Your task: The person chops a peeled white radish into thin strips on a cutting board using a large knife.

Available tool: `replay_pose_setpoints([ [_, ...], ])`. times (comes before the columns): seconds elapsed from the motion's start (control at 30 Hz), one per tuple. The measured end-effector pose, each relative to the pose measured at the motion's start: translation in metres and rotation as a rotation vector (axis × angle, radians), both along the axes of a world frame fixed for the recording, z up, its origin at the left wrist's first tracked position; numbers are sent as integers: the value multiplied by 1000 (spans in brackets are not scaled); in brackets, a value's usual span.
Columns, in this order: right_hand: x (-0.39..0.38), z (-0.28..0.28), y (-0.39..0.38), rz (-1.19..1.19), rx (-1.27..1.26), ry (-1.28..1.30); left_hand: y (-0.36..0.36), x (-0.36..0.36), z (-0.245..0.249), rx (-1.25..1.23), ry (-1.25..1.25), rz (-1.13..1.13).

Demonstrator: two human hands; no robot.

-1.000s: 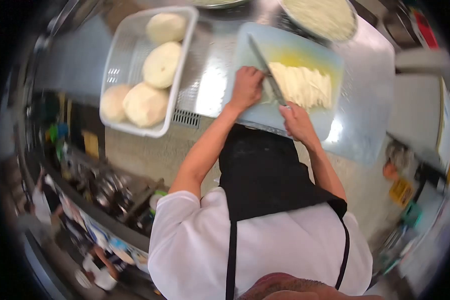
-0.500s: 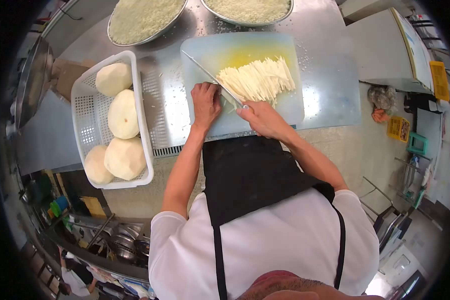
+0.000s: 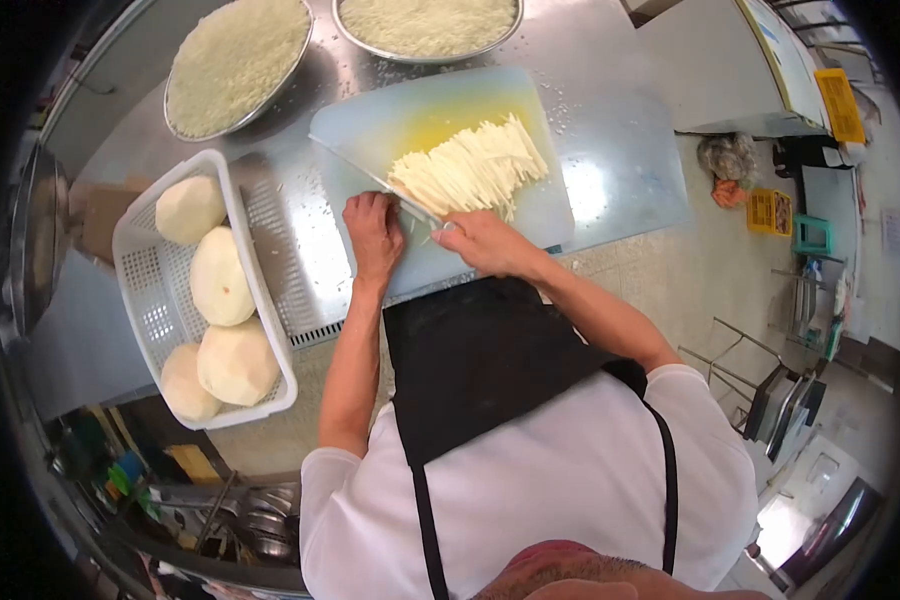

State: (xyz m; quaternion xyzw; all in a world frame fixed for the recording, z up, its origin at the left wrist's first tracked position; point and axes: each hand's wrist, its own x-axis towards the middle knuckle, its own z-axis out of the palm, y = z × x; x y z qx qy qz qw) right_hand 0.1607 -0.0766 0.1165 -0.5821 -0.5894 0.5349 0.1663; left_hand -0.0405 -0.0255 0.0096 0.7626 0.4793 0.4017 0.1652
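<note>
The right hand [image 3: 485,243] is closed around the handle of a long knife [image 3: 365,175], whose blade slants across the left part of a pale blue cutting board [image 3: 370,118] with its tip at the board's far left corner. The left hand [image 3: 374,235] rests on the board with its fingers bent inward beside the blade; whether it grips a piece of vegetable cannot be told, since the fingers hide what is under them. Just right of the blade, a thick pile of pale vegetable strips [image 3: 470,168] lies fanned over the middle of the board, in front of a yellow stain [image 3: 435,125]. The board lies on a metal table [image 3: 625,150]. To its left, a white perforated plastic basket [image 3: 257,275] holds four peeled root vegetables [image 3: 222,285], the nearer two side by side and touching. Beyond the board and the basket stand two metal-rimmed containers filled with small pale shreds, the left one [image 3: 238,65] partly behind the basket and the right one [image 3: 425,25] behind the board. Small pale bits are scattered on the metal around them.
</note>
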Motion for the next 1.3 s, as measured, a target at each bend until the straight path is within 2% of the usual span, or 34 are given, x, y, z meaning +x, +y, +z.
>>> replay_pose_setpoints([
  [0.07,-2,0,5,22,-82,-30,-2,0,1,13,3,43],
  [0.13,-4,-13,3,11,104,24,-5,-2,-1,2,20,17],
  [0.27,0,0,7,28,95,11,-5,0,1,-10,34,36],
  [0.33,0,18,9,41,-132,-37,-2,-2,0,-20,50,50],
  [0.37,-2,4,5,41,-143,-30,-3,-3,-1,-23,58,48],
  [0.43,-2,-22,8,17,78,93,-2,0,-2,-16,58,43],
  [0.47,2,-25,12,19,84,93,0,-1,-2,-23,58,43],
  [0.53,5,-6,14,69,-81,-10,0,-1,0,-32,64,7],
  [0.57,8,-9,18,64,-71,-16,2,2,0,-10,52,24],
  [0.63,1,-32,7,28,-72,81,-8,-4,-3,7,73,43],
  [0.7,-4,-51,14,78,-107,55,1,-5,-9,-18,107,11],
  [0.73,-5,-53,12,77,89,99,-1,-10,-13,-64,126,-20],
  [0.77,-8,-72,14,100,65,11,-4,-5,-4,-20,57,-38],
  [0.8,-13,-109,16,158,135,-3,-6,-11,-12,-106,27,-31],
  [0.83,-10,-62,16,137,3,-103,-11,-13,-18,-98,-72,59],
  [0.87,-9,-85,8,102,243,-40,-20,-15,-1,-131,-128,113],
  [0.93,-5,-65,-4,65,349,-59,-34,-35,11,-196,-31,118],
  [0.97,-5,-54,-11,37,274,35,-43,-43,11,-195,-35,111],
  [1.0,-6,-49,-16,12,200,135,-50,-52,12,-195,83,58],
  [1.03,-7,-54,-21,12,208,133,-52,-53,12,-191,198,7],
  [1.13,0,-68,-22,-57,272,185,-54,-49,10,-179,236,11],
  [1.2,14,-75,-19,28,342,-9,-46,-40,-6,-82,237,-4],
  [1.27,26,-83,-17,67,338,-32,-35,-23,-22,32,188,25],
  [1.3,29,-74,-16,65,280,52,-29,-12,-22,45,189,26],
])
